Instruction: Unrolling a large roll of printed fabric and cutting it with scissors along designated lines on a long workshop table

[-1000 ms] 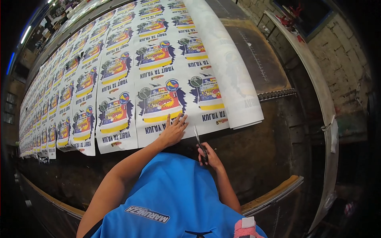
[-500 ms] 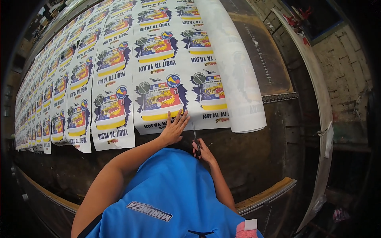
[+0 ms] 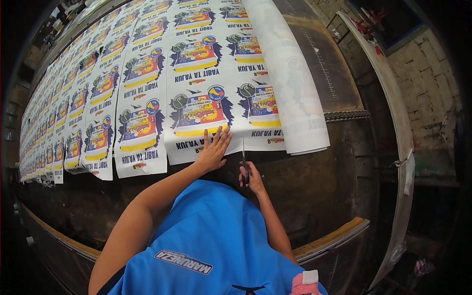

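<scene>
A long white printed sheet with repeated colourful logos covers the table, some of it cut into strips on the left. My left hand lies flat on its near edge, fingers spread, below a yellow-banded print. In my right hand is a pair of scissors, fingers closed round the handles. The blades point away from me and meet the near edge between two columns of prints, where a short slit shows. Right of the scissors, the sheet curls into a loose roll, its plain back outward.
Beyond the roll, the dark tabletop carries a stitched-looking seam. A wooden rail with a metal edge runs close to my body. At the right stand a pale upright frame and a brick wall.
The scissors have moved slightly farther from me, with their blades at the sheet's edge. My left hand has shifted a little to the left. The view has tilted slightly.
</scene>
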Available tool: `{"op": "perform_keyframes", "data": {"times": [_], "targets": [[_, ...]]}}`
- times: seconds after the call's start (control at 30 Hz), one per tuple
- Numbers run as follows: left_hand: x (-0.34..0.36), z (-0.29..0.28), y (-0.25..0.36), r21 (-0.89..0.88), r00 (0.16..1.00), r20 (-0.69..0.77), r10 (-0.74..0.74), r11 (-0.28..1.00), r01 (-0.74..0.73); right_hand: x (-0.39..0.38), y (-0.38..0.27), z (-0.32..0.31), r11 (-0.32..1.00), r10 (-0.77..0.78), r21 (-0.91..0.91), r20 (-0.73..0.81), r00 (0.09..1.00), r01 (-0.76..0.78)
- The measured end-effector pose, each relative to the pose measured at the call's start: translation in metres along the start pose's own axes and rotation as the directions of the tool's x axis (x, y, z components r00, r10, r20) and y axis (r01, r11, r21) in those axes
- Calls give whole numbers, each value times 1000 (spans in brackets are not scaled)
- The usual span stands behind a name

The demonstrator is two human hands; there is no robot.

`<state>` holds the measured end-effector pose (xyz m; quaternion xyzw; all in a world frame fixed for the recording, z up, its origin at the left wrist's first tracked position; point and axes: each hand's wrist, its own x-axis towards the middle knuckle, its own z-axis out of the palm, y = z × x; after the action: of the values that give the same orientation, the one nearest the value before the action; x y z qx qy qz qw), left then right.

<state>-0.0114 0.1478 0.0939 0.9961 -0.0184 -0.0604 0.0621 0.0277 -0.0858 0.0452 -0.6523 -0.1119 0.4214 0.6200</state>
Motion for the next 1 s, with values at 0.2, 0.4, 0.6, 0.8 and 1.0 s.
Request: {"op": "perform_keyframes", "data": {"times": [0.2, 0.4, 0.6, 0.8, 1.0], "targets": [[6, -1, 1, 26, 997, -69, 43, 999, -42, -28, -30, 8, 985, -42, 166, -73, 996, 54], [-2, -3, 9, -104, 993, 44, 110, 989, -104, -13, -46, -5, 977, 43, 212, -58, 997, -30], [1, -22, 10, -187, 987, 104, 125, 977, -104, -3, -60, -8, 988, 70, 142, -72, 995, -59], [11, -32, -6, -341, 965, 199, 170, 935, -95, 43, -65, -10, 972, 78, 221, -10, 997, -74], [25, -45, -27, -553, 917, 332, 221, 833, -1, 88, -66, -13, 960, 0, 280, 31, 1000, -8]]}}
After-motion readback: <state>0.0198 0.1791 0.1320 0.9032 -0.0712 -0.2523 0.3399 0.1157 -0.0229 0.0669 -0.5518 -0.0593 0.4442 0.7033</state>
